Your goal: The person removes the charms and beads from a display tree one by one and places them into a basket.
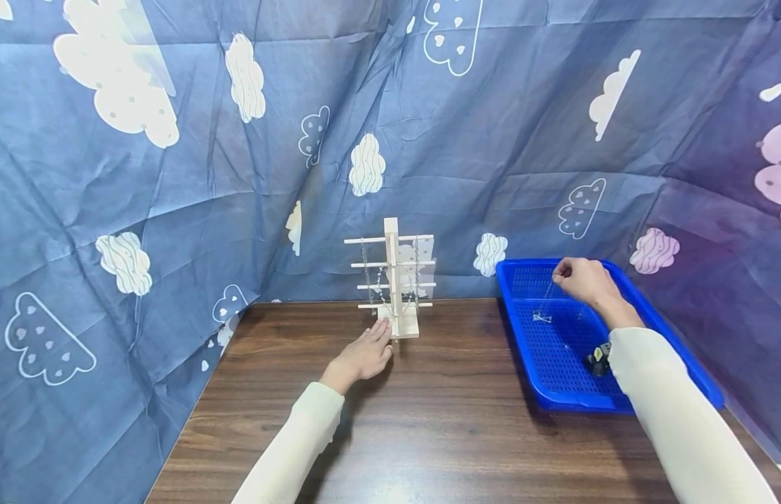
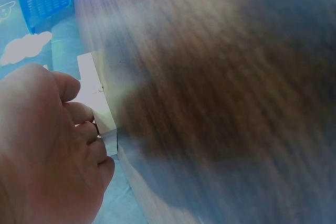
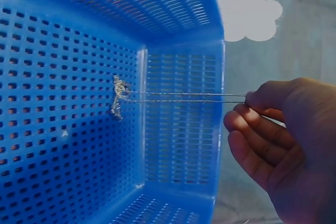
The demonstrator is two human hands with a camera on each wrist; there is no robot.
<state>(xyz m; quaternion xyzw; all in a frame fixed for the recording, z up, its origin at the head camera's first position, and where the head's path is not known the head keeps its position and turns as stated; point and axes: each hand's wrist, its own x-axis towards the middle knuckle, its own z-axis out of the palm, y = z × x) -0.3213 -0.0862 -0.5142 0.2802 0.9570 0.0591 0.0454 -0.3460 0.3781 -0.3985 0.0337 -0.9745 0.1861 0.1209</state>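
Note:
Between thumb and forefinger, my right hand (image 1: pixel 585 280) pinches a thin silver necklace (image 3: pixel 184 97) by the top of its chain. Two strands hang down from the fingertips, and the bunched lower end (image 1: pixel 541 317) dangles over the blue basket (image 1: pixel 529 357). A pale wooden jewelry stand (image 1: pixel 392 259) with several crossbars stands at the back of the table, upright, with chains (image 1: pixel 417 269) draped from its bars. My left hand (image 1: pixel 368 353) lies with its fingertips on the stand's base (image 1: pixel 408 325), fingers extended. In the left wrist view, its fingers (image 2: pixel 86 129) touch the base's edge.
A small black object (image 1: pixel 597 360) with a yellow-green mark lies in the basket, partly covered by the right sleeve. The brown wooden table (image 1: pixel 428 434) carries the stand and the basket. Behind them hangs a blue cloth (image 1: pixel 289 175) printed with clouds.

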